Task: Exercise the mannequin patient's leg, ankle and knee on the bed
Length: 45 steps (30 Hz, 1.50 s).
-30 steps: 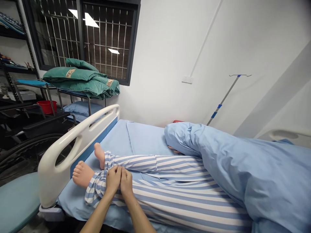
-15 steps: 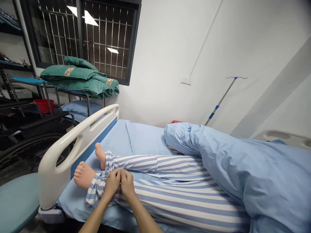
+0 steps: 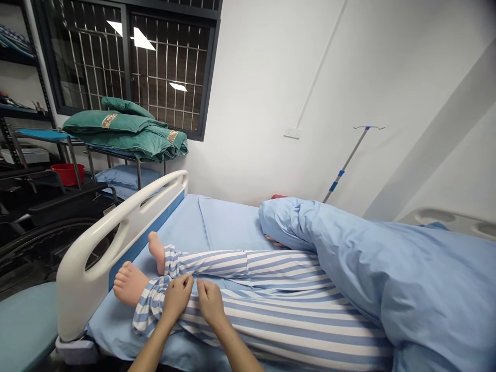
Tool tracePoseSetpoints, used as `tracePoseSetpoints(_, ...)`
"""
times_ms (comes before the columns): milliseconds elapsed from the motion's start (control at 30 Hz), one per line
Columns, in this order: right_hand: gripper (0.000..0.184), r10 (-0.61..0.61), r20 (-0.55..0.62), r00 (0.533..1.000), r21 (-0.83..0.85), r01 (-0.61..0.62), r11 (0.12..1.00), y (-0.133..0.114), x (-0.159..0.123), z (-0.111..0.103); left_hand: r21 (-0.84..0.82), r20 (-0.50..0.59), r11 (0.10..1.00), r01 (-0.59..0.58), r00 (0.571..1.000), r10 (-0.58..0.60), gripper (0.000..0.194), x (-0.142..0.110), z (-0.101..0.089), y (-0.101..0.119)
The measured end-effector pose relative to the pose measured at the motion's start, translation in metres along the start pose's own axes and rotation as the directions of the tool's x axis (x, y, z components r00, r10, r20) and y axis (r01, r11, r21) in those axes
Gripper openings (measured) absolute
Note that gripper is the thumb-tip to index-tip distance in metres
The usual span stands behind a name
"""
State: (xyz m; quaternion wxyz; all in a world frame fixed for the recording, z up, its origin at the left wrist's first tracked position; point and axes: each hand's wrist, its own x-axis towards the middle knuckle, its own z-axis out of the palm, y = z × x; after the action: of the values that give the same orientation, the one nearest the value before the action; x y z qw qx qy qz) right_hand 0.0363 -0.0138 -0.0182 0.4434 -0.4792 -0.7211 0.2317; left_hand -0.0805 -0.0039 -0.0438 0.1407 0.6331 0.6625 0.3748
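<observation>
My left hand (image 3: 177, 298) and right hand (image 3: 210, 301) sit on the striped trouser leg (image 3: 271, 320) by the dummy's foot (image 3: 129, 283); I cannot tell whether either grips.

The pyjama trousers (image 3: 271, 310) have wide stripes of blue and white. The bed sheet (image 3: 228, 227) and the quilt (image 3: 426, 289) are plain light blue, and the folded blankets (image 3: 124, 129) are green with golden bands.

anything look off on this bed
The striped trouser cuff on the manikin's nearer leg looks odd: it is bunched and twisted above the foot, beside the left hand, while the farther trouser leg lies fairly smooth. The blue blanket is also heaped high over the upper body.
</observation>
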Motion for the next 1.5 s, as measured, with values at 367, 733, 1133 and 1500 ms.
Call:
tracePoseSetpoints(367, 0.047, 0.103, -0.021, 0.994, 0.152, -0.098, 0.983, 0.018, 0.000, 0.006, 0.010, 0.011, 1.000, -0.016, 1.000, 0.015, 0.028, 0.000, 0.009, 0.017)
tracePoseSetpoints(733, 0.047, 0.191, -0.051, 0.980, 0.301, -0.167, 0.939, 0.025, -0.001, 0.004, -0.570, -0.057, 0.808, 0.149, 0.974, -0.219, 0.035, 0.002, 0.021, 0.046)
tracePoseSetpoints(1133, 0.045, 0.148, 0.024, 0.989, 0.251, -0.149, 0.956, 0.021, -0.001, 0.002, -0.147, 0.086, 0.989, -0.015, 0.996, 0.028, 0.032, 0.000, 0.020, 0.022)
tracePoseSetpoints(1500, 0.044, -0.020, -0.003, 1.000, 0.058, 0.020, 0.998, 0.004, 0.007, -0.028, -0.083, 0.096, 0.997, 0.008, 0.995, 0.000, 0.032, 0.000, 0.019, 0.021)
